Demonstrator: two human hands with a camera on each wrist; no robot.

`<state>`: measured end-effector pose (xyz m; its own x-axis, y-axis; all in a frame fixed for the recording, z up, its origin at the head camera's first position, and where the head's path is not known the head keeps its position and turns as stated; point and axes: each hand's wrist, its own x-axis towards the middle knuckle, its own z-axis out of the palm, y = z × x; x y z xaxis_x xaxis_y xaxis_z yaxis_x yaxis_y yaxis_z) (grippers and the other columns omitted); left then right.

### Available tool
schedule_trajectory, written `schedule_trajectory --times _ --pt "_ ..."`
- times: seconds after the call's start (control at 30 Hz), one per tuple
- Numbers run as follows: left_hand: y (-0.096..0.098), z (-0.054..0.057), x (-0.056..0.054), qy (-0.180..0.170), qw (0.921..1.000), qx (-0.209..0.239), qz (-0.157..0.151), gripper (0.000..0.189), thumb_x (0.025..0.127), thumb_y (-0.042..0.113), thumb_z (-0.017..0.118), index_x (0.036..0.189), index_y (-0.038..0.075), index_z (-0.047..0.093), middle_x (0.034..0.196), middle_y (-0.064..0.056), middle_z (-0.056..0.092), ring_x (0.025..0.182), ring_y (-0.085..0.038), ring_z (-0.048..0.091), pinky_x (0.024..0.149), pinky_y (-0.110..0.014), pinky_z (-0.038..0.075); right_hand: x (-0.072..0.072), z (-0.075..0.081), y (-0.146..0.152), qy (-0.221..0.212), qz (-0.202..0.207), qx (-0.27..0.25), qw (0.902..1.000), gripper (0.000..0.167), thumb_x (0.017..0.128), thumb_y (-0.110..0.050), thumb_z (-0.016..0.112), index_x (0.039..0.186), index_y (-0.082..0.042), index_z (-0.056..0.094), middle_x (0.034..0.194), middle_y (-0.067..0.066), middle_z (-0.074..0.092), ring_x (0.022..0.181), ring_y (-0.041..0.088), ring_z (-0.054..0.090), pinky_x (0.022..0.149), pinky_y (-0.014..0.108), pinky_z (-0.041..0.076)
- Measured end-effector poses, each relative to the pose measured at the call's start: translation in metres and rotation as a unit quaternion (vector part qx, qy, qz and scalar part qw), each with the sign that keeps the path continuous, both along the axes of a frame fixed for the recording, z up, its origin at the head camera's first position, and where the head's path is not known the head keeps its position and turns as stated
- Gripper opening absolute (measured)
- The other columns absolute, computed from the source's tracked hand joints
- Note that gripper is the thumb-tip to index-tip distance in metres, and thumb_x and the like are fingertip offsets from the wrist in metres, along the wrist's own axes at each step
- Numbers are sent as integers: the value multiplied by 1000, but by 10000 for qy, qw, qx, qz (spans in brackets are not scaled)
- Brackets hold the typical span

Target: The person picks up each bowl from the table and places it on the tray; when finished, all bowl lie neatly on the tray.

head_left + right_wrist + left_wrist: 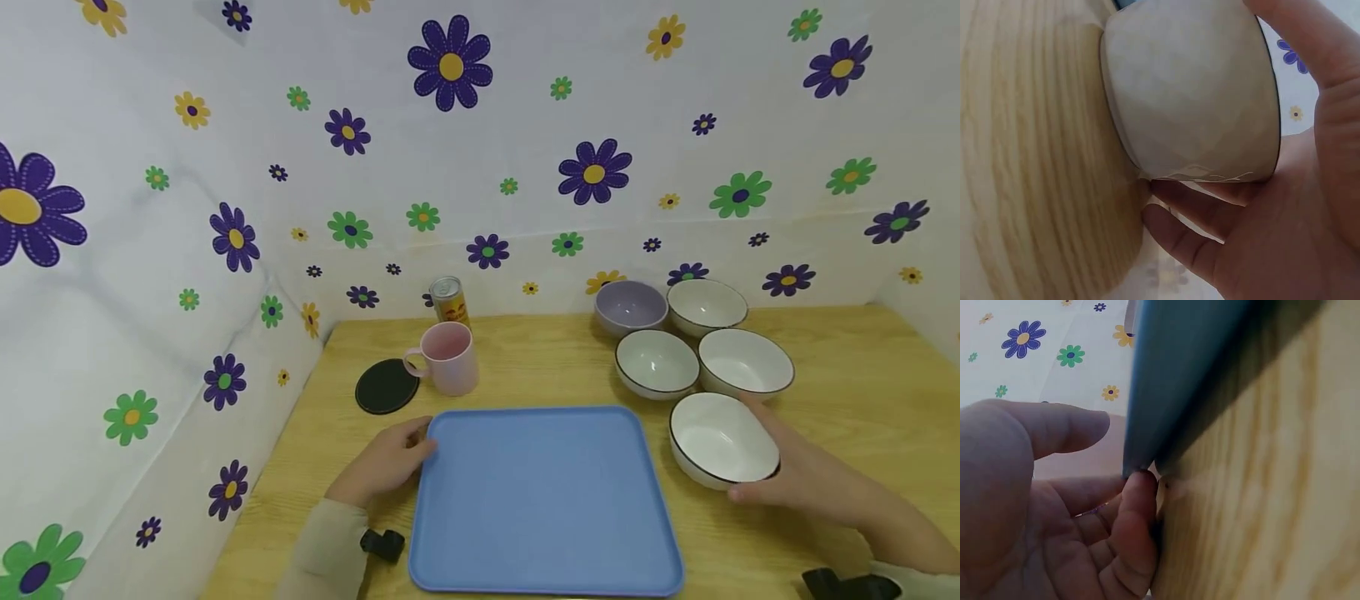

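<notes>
My right hand (798,467) grips a white bowl (723,437) with a dark rim to the right of the tray, thumb on its near side and fingers on its far side. In the right wrist view, the bowl's faceted outer wall (1191,94) lies between thumb and fingers, close to the wood; whether it touches is unclear. My left hand (386,462) holds the left edge of a blue rectangular tray (543,500) near its far corner. Curled fingers meet the tray's edge (1166,381) in the left wrist view, the thumb above them.
Behind the held bowl stand two white bowls (746,362), (657,365), another white bowl (707,307) and a purple bowl (630,308). A pink mug (453,367), a black round coaster (386,386) and a gold can (452,302) are at the back left. Flowered cloth (525,125) surrounds the wooden table.
</notes>
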<state>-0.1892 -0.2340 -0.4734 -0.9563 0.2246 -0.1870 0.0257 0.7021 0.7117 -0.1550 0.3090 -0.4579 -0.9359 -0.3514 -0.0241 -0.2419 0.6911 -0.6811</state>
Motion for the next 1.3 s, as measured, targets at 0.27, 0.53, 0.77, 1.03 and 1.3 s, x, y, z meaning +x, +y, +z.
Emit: schedule_trajectory --times 0.27,0.53,0.77,1.03,1.3 --pt "-6 -5 -4 -89 9995 239 -195 51 102 22 60 147 1 48 100 -1 58 92 -17 54 78 -34 44 1 0 -4 251 35 -339 9991 127 74 -19 90 161 -5 -1 155 34 20 128 51 35 87 -2 20" --pt "-6 0 -2 -168 9992 272 -228 52 101 17 60 148 -2 46 101 -2 58 96 -18 53 83 -34 44 0 -2 -5 428 -3 -178 9989 125 73 -24 91 161 -5 5 156 31 24 125 48 39 88 -1 23" --pt "-7 1 -1 -224 9993 287 -108 52 101 19 60 148 1 47 102 -1 57 96 -17 53 81 -33 44 -1 -6 -8 556 13 -435 9975 127 71 -18 92 162 -7 3 155 31 26 131 25 38 90 -2 21" --pt "-8 -4 -3 -337 9981 484 -184 53 102 20 60 149 0 45 99 -4 56 87 -17 54 75 -31 47 2 -10 -7 831 -121 -410 9956 124 70 -19 93 163 -15 10 154 27 32 119 -12 32 88 -1 23" --pt "-7 -2 -3 -407 9975 538 -230 54 103 20 58 150 -1 42 100 -5 55 87 -17 54 73 -30 46 4 -4 -9 926 -80 -489 9945 123 69 -18 93 163 -16 14 155 25 31 121 -12 30 89 -1 23"
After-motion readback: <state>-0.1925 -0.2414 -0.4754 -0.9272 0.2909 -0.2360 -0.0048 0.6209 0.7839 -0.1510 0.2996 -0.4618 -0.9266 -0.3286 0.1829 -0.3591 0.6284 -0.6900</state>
